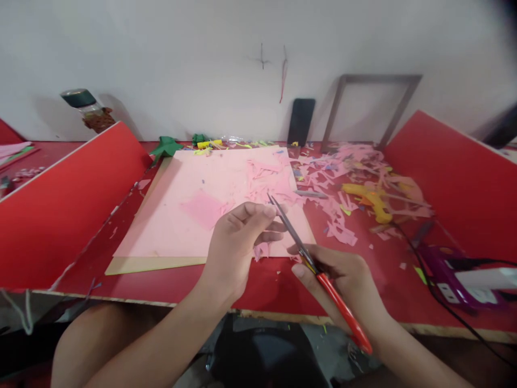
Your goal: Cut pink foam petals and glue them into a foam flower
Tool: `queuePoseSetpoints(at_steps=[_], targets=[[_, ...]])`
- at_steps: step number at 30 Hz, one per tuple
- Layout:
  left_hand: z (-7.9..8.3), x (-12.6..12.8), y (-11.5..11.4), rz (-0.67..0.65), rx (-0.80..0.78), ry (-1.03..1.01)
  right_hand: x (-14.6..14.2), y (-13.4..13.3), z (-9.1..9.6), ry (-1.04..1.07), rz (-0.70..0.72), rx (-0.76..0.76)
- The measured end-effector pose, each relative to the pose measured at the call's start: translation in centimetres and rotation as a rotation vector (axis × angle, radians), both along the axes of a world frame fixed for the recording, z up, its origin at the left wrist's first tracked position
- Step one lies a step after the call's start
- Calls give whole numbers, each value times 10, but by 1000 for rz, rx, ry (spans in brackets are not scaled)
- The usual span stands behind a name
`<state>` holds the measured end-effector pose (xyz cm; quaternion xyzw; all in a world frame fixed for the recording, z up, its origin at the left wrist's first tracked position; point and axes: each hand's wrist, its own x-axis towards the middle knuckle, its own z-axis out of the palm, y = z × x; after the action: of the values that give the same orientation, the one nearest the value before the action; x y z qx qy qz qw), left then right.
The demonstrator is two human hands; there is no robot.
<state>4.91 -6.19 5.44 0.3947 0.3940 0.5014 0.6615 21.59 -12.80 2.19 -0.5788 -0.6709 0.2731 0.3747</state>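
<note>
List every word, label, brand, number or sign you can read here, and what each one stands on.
None: no text can be read anywhere in this picture.
Red-handled scissors: no legible marking.
Yellow glue gun: too blurred to read any marking.
Purple power strip: too blurred to tell whether anything is printed on it.
Dark phone-like slab: no legible text.
Jar: no legible label.

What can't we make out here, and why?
All in the head view:
Whether the left hand pinches anything: its own fingers cover the spot.
How the right hand threads the handles of the scissors: hidden by the hand.
The jar's base: behind the left red divider.
The dark object far right: blurred, cut off by the picture's edge.
</note>
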Motion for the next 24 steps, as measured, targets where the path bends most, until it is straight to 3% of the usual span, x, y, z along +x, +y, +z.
queuePoseSetpoints(at_steps=[18, 24], targets=[[-5, 0, 0, -7, -1, -52, -2, 2, -4, -82, -32, 26], [-8, -1, 2, -23, 0, -37, 17, 13, -3, -160, -156, 27]])
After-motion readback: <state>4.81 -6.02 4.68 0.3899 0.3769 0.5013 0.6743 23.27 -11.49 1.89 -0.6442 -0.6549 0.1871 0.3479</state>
